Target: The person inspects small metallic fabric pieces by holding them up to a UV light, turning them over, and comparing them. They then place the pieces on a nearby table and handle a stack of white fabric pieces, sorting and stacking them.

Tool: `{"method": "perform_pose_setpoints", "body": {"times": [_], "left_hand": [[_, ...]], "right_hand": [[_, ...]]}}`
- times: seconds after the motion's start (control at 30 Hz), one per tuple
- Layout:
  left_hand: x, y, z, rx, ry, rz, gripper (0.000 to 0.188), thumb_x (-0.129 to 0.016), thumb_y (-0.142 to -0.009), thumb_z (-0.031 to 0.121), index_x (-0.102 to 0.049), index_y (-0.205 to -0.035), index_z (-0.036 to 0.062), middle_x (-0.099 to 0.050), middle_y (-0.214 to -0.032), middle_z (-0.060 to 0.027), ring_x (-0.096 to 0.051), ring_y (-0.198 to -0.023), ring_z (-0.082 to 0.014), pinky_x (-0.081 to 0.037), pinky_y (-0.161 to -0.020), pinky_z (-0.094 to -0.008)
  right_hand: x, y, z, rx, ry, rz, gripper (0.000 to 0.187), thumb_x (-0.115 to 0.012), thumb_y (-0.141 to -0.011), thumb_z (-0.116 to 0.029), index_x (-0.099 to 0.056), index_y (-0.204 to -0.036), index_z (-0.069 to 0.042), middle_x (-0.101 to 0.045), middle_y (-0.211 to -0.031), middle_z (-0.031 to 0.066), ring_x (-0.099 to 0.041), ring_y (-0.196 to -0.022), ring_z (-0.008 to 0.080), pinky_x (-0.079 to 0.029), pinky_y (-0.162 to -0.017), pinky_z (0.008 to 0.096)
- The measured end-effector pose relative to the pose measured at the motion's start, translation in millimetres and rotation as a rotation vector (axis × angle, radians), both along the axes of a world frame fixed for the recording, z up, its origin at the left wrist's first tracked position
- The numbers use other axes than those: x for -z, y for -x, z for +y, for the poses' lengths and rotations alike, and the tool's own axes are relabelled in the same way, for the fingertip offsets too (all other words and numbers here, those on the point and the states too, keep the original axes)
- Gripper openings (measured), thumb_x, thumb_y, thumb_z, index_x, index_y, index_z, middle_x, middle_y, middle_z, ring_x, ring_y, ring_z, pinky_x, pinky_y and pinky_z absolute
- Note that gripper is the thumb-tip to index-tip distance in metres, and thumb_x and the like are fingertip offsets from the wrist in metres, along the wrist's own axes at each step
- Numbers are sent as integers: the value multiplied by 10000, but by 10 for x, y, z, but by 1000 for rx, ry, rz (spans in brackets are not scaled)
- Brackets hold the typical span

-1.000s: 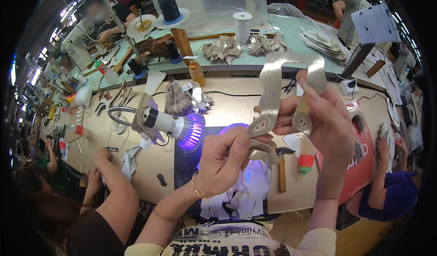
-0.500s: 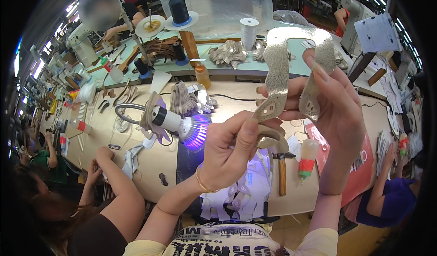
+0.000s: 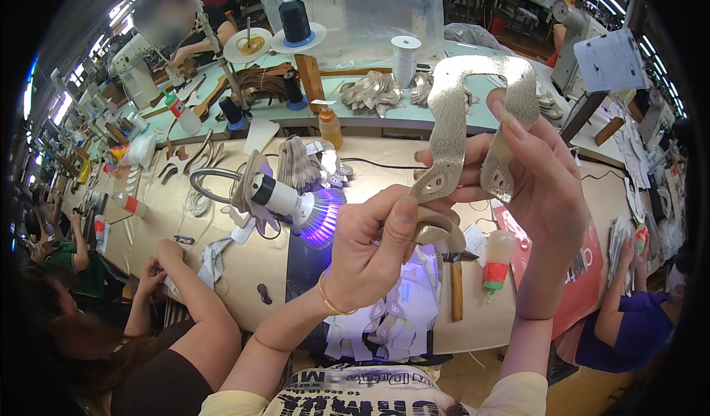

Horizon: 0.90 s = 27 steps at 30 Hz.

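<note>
Raised above the bench is a U-shaped, metallic gold leather piece [image 3: 448, 113] with cut-out holes near both ends. My right hand [image 3: 543, 168] pinches one arm of it between thumb and fingers, and its other fingers pass behind the piece. Close to the tip of the other arm, my left hand [image 3: 373, 242] is closed on a curled gold leather strip [image 3: 440, 232]. Whether the left fingers also grip the U-shaped piece's tip is unclear. Below my hands, pale cut pieces [image 3: 381, 320] lie in a lit patch on the bench.
A lit purple lamp [image 3: 322, 218] on a bent metal neck stands left of my hands. A hammer [image 3: 456, 290] and a glue bottle [image 3: 498, 261] lie to the right. Thread spools [image 3: 294, 22] and stacked leather pieces [image 3: 372, 92] line the far shelf. Co-workers sit on both sides.
The U-shaped piece and my right hand have shifted slightly down and left in the picture. Both hands keep their hold. The co-worker at right has moved an arm.
</note>
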State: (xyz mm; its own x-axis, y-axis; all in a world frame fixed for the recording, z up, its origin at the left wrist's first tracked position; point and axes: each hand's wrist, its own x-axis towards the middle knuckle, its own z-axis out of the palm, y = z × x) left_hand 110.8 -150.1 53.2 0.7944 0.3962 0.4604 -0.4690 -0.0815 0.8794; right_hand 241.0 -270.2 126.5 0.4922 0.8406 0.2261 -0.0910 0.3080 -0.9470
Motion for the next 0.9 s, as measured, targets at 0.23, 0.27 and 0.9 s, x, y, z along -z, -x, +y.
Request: {"method": "perform_pose_setpoints", "body": {"times": [0.23, 0.27, 0.9], "left_hand": [[2, 14, -9, -19, -38, 27, 384, -403, -1011, 266, -634, -1000, -41, -607, -685, -19, -390, -484, -9, -313, -442, -184], [-5, 19, -9, -13, -56, 36, 410, -395, -1012, 295, -626, -1009, -43, -640, -772, -49, -399, -496, -12, -319, -448, -179], [79, 43, -229, -24, -109, 54, 361, -401, -1015, 239, -650, -983, -20, -526, -583, 21, -395, -489, -15, -303, -445, -194]], "right_hand": [[-15, 32, 7, 50, 15, 11, 473, -373, -977, -243, -320, -1350, 44, -578, -1019, 386, -650, -900, 427, -575, -765, 425], [-20, 39, 0, 68, 16, 2, 471, -379, -977, -242, -325, -1341, 51, -581, -1013, 384, -652, -898, 423, -576, -767, 419], [94, 46, -332, 8, 12, 98, 429, -411, -971, -202, -350, -1311, 53, -595, -1084, 316, -647, -964, 371, -570, -814, 388]]}}
